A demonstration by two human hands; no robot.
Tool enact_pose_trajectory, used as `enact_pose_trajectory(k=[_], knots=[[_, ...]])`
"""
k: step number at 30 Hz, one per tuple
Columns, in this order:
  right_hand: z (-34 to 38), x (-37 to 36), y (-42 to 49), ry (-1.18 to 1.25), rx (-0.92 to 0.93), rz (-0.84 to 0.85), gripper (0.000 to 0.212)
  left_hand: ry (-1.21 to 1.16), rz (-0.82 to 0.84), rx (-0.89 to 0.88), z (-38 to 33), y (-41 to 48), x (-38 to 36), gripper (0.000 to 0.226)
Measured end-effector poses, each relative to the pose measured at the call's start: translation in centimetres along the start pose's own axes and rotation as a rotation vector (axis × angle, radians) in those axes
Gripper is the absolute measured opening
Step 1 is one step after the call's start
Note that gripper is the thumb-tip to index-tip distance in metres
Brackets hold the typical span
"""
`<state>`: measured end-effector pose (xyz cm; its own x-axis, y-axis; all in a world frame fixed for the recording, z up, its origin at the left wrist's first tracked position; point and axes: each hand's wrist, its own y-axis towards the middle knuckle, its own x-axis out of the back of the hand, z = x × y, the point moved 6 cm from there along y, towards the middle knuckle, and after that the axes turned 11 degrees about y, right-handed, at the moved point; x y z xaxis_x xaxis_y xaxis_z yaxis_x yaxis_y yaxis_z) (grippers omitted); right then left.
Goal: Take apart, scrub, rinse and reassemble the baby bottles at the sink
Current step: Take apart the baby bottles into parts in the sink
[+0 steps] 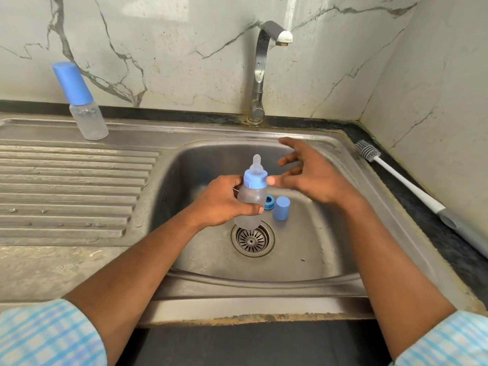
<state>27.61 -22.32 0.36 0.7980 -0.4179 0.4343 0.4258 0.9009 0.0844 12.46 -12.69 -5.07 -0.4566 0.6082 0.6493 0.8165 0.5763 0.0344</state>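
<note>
Baby bottle stands upright, clasped by the left grip; right grip, splayed loose, perhaps touches its collar.

Pale marble-look wall panels veined in grey fill the top of the frame, meeting a side wall in the upper right corner. Soft glare lies top centre. A dark speckled counter runs beneath them.

Light blue-and-white checked sleeves, bare forearms
</note>
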Motion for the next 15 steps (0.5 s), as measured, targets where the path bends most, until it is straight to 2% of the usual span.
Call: enact_pose_trajectory(k=[3,6,9,11,15], knots=[[0.9,-2.8,-0.4,-0.091,0.031,0.094,0.087,0.053,0.006,-0.013,-0.1,0.0,-0.1,0.04],[0.9,-3.2,-0.3,-0.181,0.055,0.113,0.053,0.106,0.012,-0.031,-0.2,0.0,-0.5,0.042],[0.6,-1.6,0.1,-0.016,0.079,0.063,0.03,0.111,0.033,-0.036,-0.1,0.1,-1.2,0.046],[0.4,0.1,0.5,0.07,0.1,-0.052,0.033,0.133,0.051,-0.021,0.1,0.1,-1.6,0.049],[-1.9,2.1,1.1,-0.091,0.039,-0.181,0.037,0.159,0.036,-0.007,-0.1,0.1,-1.9,0.04]])
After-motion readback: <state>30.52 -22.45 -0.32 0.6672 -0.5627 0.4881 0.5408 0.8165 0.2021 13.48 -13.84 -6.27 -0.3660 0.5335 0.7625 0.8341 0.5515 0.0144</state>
